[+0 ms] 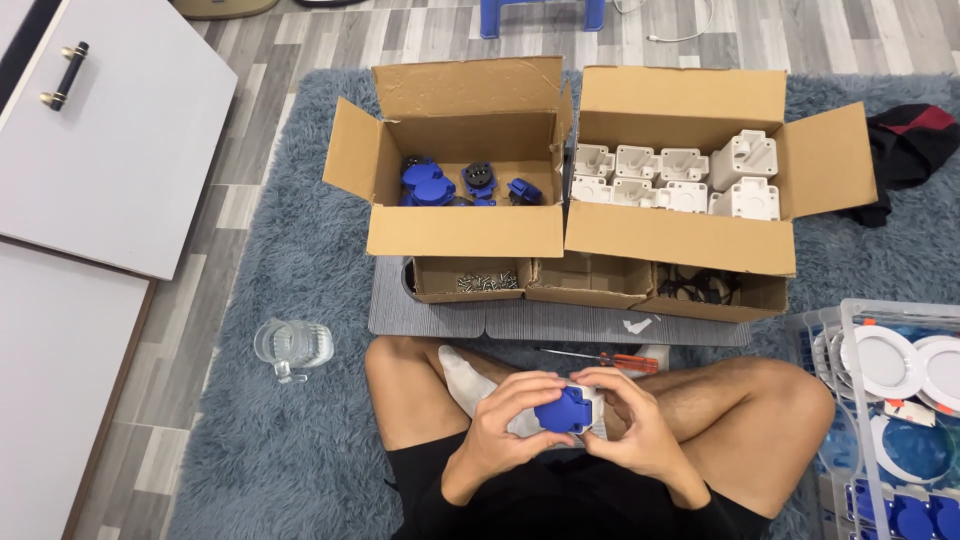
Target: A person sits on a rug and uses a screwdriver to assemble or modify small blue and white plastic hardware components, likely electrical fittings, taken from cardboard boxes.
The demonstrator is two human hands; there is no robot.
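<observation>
Blue plastic socket part w/ a white housing behind it (566,409) sits right in the middle of the head view, held over the person's lap, crossed legs underneath. Left hand (505,425) wraps it from one side, right hand (632,420) from the other, both sets of fingers curled and grasping the piece, thumbs pressing on the blue face. Looks to me like it's pinched from both sides so the two halves stay lined up, tho that's my guess.

Rest of the view, front to back:
- red-handled screwdriver (610,359) lies on the rug just ahead of the knees, near the right hand, prob so it's quick to grab
- low brown cardboard tray (470,291) w/ small metal screws (488,282) in its left compartment, middle one looks empty, dark wire-ish bits (697,286) in the right one, too small to tell exactly
- open cardboard box on the left (465,231) w/ more blue round socket inserts (430,184)
- open cardboard box on the right (680,238) packed w/ white plastic housings (680,176) in rows
- clear glass mug (292,346) on the grey shaggy rug (260,450), off to the person's left, well apart from the parts
- clear plastic crate (868,420) at the right edge w/ round white discs and blue pieces inside

Boxes are fanned out in front w/in arm's reach, parts sorted by kind.
</observation>
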